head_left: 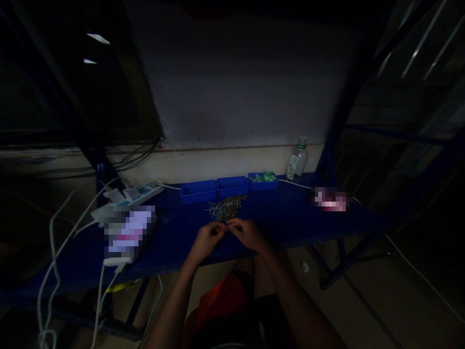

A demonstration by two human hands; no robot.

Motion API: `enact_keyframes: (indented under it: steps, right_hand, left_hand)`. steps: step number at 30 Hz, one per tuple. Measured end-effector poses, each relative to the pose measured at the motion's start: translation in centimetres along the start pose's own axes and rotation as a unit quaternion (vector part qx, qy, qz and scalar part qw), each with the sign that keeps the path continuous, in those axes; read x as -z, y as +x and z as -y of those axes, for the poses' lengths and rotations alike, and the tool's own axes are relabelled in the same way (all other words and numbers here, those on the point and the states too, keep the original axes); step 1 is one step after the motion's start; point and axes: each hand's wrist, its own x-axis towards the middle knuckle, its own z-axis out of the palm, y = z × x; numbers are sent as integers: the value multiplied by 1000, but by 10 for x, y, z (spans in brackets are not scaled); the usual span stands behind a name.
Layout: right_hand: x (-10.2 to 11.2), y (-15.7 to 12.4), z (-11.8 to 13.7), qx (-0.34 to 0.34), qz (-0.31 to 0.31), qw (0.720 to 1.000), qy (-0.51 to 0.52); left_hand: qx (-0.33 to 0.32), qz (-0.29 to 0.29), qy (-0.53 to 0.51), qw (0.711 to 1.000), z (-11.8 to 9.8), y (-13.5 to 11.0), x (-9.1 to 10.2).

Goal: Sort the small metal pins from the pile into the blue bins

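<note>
A loose pile of small metal pieces with thin pins (228,207), perhaps screws or rivets, lies on the blue table (286,213). Just in front of it, my left hand (209,237) is closed in a pinch, thumb against fingers. My right hand (247,233) pinches close beside it, and the fingertips of both nearly meet. Whatever sits between the fingertips is too small and dark to name. Behind the pile stand a left blue bin (198,192), a middle blue bin (232,186) with a few small pieces inside, and a right blue bin (263,184) holding crumpled green plastic (267,177).
A clear bottle (298,162) stands by the wall at the back right. On the left lie a white power strip (145,194) with plugs and cables, and a blurred-out object (131,232). Another blurred-out object (331,199) lies right. Blue frame posts flank the table.
</note>
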Motion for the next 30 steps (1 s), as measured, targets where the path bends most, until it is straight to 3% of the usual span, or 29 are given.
enact_keyframes:
  steps: [6,13,22,30]
  right_hand:
    - [-3,1,-6,-31,-36,999,-17]
    - [-3,2,-6,-31,-33,999,-19]
    - [-4,4,-7,-22,-2,1000,-17]
    - [-4,2,-4,2,29,999,-41]
  left_hand:
    - [8,-5,-6,1000,-2,-1,2]
    - [21,-22,-31,999,-2,-1,4]
    - [15,-19,-70,997,-3,1,4]
    - [-33,-15,-81,996,-3,-2,4]
